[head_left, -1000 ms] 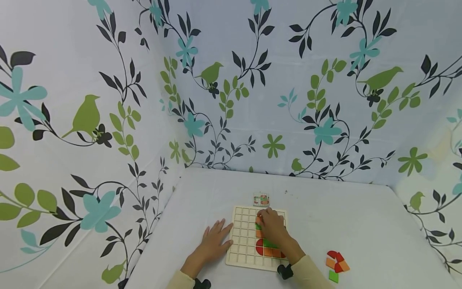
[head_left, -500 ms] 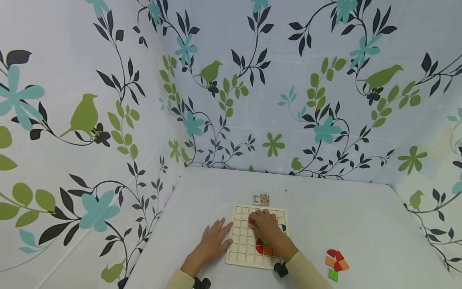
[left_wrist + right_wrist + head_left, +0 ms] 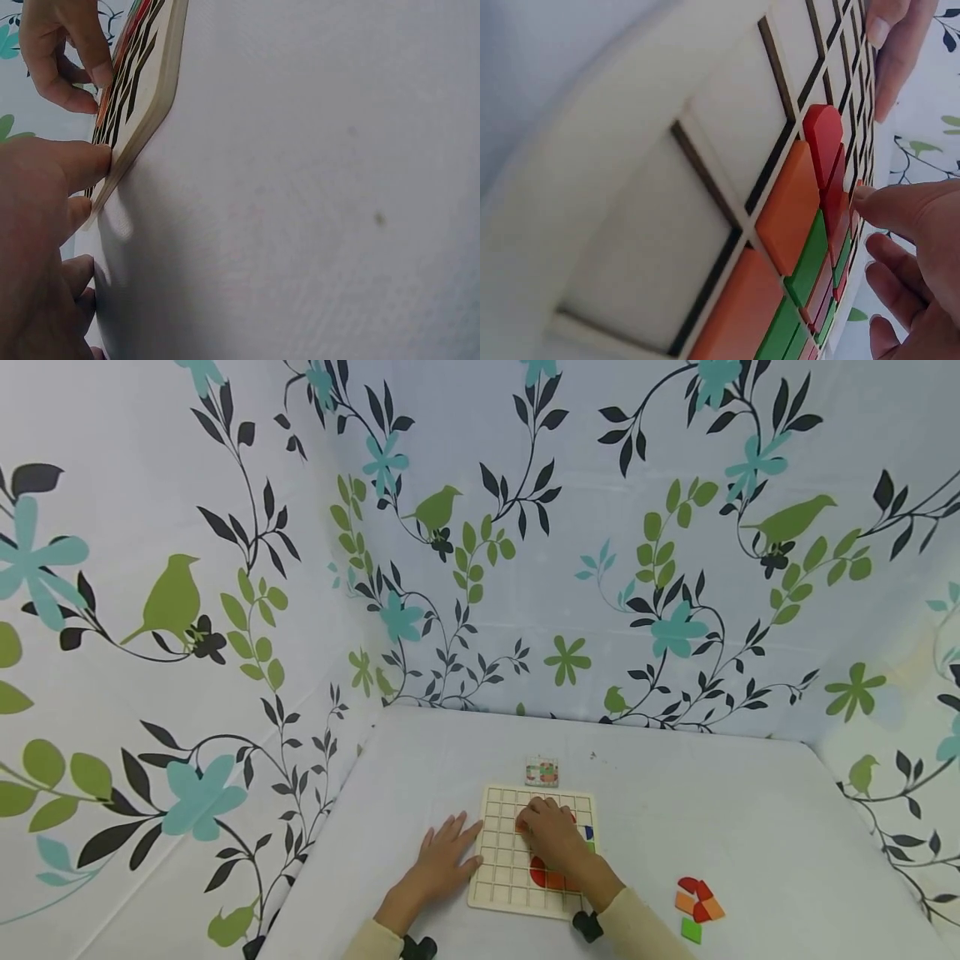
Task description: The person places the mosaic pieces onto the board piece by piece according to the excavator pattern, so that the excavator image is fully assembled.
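**Floral booth, white table: hands working a grid board**

White tabletop (image 3: pixel 750 827) is carrying a wooden grid board (image 3: pixel 501 852) near its front edge. On it, the right hand (image 3: pixel 551 835) is pressing a red tile (image 3: pixel 825 135) with curled fingertips — whether it is pinching the piece, I cannot tell. Thin, stiff, light and smooth by the look of it; best pinched at its edges. At 9 o'clock, the left hand (image 3: pixel 442 858) is lying flat, fingers straight, bracing the board's rim. Spare tiles (image 3: pixel 697 902) are sitting at 3 o'clock — well apart.

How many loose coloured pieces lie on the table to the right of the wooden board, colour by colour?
Red pieces: 3
Orange pieces: 2
Green piece: 1
Total: 6
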The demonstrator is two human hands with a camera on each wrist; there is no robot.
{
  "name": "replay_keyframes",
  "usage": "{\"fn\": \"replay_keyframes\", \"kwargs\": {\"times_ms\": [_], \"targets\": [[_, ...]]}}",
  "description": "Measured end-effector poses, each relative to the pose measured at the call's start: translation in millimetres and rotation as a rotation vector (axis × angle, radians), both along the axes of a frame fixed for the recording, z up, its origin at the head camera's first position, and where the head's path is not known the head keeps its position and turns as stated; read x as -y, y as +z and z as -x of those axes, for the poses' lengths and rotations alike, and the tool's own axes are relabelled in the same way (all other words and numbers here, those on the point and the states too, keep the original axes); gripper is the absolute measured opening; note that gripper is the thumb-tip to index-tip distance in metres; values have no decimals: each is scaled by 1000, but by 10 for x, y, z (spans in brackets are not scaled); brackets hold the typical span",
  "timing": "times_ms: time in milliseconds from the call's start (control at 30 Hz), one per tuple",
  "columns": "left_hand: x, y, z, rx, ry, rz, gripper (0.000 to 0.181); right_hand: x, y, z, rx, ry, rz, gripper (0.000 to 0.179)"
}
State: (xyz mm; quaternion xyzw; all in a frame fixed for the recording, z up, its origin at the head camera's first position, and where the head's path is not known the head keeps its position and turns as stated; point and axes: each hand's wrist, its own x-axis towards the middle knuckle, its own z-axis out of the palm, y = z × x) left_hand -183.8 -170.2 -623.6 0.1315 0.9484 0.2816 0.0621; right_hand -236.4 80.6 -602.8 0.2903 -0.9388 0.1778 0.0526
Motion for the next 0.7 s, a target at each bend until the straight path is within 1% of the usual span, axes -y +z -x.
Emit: {"fn": "replay_keyframes", "kwargs": {"times_ms": [67, 133, 167, 233, 300, 400, 500, 567, 700], "targets": [[-10, 13, -7, -1, -1, -10, 62, -72, 21, -48, 9, -7, 36, 18], [-18, 11, -16, -10, -4, -26, 62, -171, 40, -88, 42, -38, 67, 18], [-21, 6, -18, -11, -4, -28, 62, -233, 44, -105, 51, -61, 64, 18], [-25, 1, -23, -17, -4, -26, 63, -381, 76, -136, 98, -113, 74, 17], [-29, -2, -20, -21, 1, -15, 62, -552, 101, -168, 145, -185, 70, 18], [-37, 3, -14, -23, 12, -7, 61, -860, 164, -239, 215, -292, 75, 23], [-42, 8, -7, -22, 15, -4, 61, -1199, 203, -327, 264, -386, 77, 29], [-43, 15, -3, -14, 17, -1, 61, -1434, 223, -386, 291, -425, 83, 31], [-29, 31, -2, -3, 18, 12, 62, -1875, 251, -497, 350, -465, 95, 35]]}}
